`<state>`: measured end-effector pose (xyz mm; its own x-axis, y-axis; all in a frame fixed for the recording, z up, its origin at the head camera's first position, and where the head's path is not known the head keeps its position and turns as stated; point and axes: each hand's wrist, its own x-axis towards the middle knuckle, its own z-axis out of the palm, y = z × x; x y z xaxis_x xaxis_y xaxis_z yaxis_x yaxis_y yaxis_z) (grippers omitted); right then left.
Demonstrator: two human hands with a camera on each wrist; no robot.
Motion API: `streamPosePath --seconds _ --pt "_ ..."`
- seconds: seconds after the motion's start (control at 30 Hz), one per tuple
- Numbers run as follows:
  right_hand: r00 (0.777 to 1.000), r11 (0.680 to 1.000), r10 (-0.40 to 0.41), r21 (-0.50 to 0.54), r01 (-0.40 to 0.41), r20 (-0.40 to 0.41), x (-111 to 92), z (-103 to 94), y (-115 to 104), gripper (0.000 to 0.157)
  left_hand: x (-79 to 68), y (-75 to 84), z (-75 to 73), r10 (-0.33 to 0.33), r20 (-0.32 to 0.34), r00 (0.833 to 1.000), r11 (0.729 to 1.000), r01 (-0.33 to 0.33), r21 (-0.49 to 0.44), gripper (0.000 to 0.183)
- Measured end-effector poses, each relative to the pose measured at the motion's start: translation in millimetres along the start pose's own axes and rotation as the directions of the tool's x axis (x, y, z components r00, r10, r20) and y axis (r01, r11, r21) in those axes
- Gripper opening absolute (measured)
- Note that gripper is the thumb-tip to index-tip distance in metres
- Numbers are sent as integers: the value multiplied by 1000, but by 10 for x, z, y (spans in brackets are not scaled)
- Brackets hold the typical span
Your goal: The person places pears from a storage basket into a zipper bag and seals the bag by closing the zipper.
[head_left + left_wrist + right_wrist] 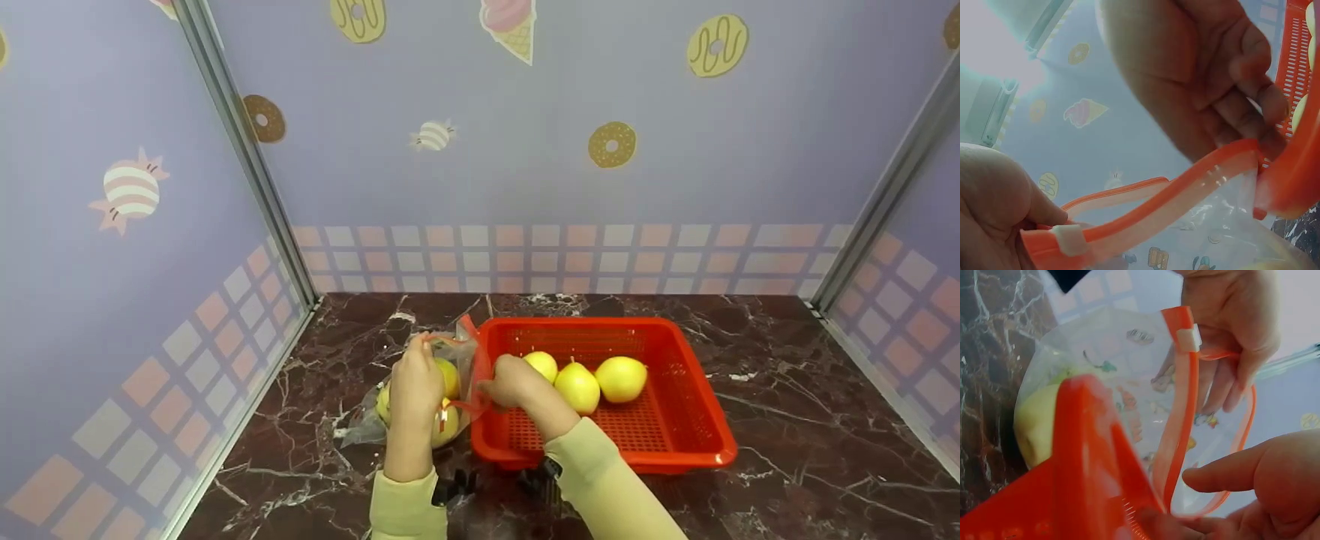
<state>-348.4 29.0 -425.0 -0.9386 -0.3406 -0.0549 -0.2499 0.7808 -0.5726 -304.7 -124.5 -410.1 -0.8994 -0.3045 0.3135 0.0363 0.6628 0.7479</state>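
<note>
A clear zip bag (466,360) with an orange-red zip edge and printed pictures stands on the left, several yellow pears (444,422) inside it. My left hand (417,382) grips its mouth beside the white slider (1071,240). At the opposite end of the opening is my right hand (514,386), over the basket's left rim; its thumb (1219,475) is straight and apart from the fingers, beside the orange strip. The fingertips are partly hidden by the basket rim in the right wrist view. The bag's mouth is spread between both hands.
A red plastic basket (705,420) sits right of the bag, with three yellow pears (621,379) showing in it. Its left rim is close against the bag. Dark marbled tabletop (795,420) lies around them, with patterned walls (570,195) behind and at the sides.
</note>
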Motion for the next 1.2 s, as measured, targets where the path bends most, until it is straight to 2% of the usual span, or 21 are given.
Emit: streamPosePath --seconds 0.1,0.23,0.37,0.5,0.7,0.8,0.9,1.0,1.1,1.2 --pt "1000 1000 6 -2 -6 11 14 -1 -8 32 5 -12 -8 -9 -19 1000 1000 10 10 35" --pt "1000 997 20 74 -21 13 11 -38 -69 33 22 -37 -53 -35 -74 997 999 36 8 35" --pt "999 992 -22 127 27 -43 -3 -111 -185 33 87 -44 -166 -61 -111 992 998 61 -2 36" --pt "991 983 -73 161 91 -112 19 -240 -388 32 250 -2 -381 -95 -130 987 995 96 5 36" --pt "976 949 -124 267 170 -181 86 -476 -718 28 539 22 -820 -167 -116 979 984 173 47 39" --pt "957 925 -119 320 203 -264 109 -565 -814 29 629 24 -1024 -215 -137 967 975 221 30 41" --pt "937 913 -104 341 223 -333 137 -584 -829 31 682 55 -1135 -236 -159 959 970 241 16 40" --pt "935 918 -103 331 221 -338 173 -523 -758 33 696 98 -1113 -224 -177 958 972 232 27 40" --pt "952 930 -106 312 197 -287 212 -441 -636 32 665 142 -1000 -205 -191 960 972 224 79 38" --pt "973 954 -82 264 139 -215 240 -366 -483 32 585 167 -837 -181 -162 970 965 206 160 37"
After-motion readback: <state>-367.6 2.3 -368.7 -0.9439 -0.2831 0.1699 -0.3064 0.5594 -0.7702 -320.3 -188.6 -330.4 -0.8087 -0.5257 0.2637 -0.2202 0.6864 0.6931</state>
